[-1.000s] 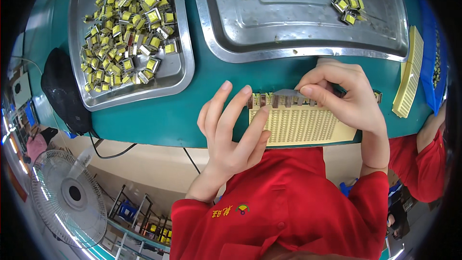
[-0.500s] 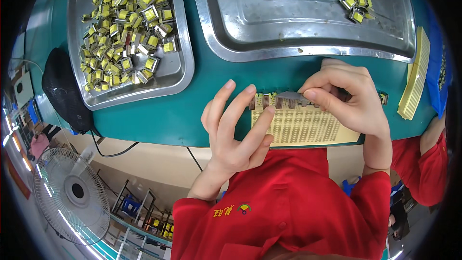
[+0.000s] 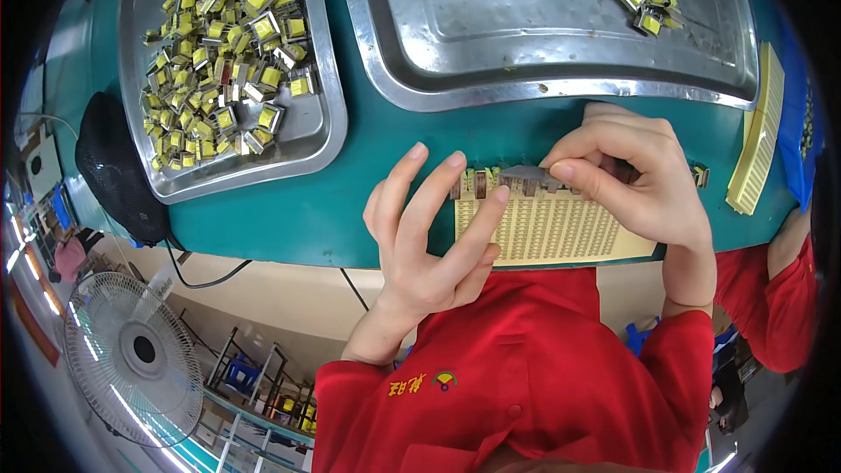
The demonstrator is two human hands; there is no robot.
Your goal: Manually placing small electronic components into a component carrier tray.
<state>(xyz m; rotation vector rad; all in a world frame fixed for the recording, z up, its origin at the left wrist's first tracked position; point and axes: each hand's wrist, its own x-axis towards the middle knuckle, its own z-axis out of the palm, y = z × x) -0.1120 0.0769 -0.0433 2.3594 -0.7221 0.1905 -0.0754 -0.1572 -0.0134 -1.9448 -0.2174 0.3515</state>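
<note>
A row of small transformers (image 3: 480, 182) with metal cores and yellow wrapping stands on the green table, along the far edge of a pale yellow sheet of printed labels (image 3: 561, 229). My left hand (image 3: 429, 245) is open with its fingers spread. Its index fingertip rests at the front of the row, while two other fingertips reach past the row's left end. At the right part of the row, my right hand (image 3: 626, 171) pinches a thin greyish strip (image 3: 526, 173) between thumb and index finger. The strip lies along the tops of the transformers. My right hand hides part of the row.
A metal tray (image 3: 328, 136) heaped with similar transformers (image 3: 219, 61) stands at far left. Another large tray (image 3: 455, 96) holds several more. Yellow label sheets (image 3: 760, 136) and a blue container (image 3: 799, 123) lie at right, near a co-worker's red sleeve (image 3: 775, 307). A fan (image 3: 140, 350) stands lower left.
My left index fingertip has slid slightly right along the row. My right hand keeps its pinch in nearly the same place. The whole view has shifted a little.
</note>
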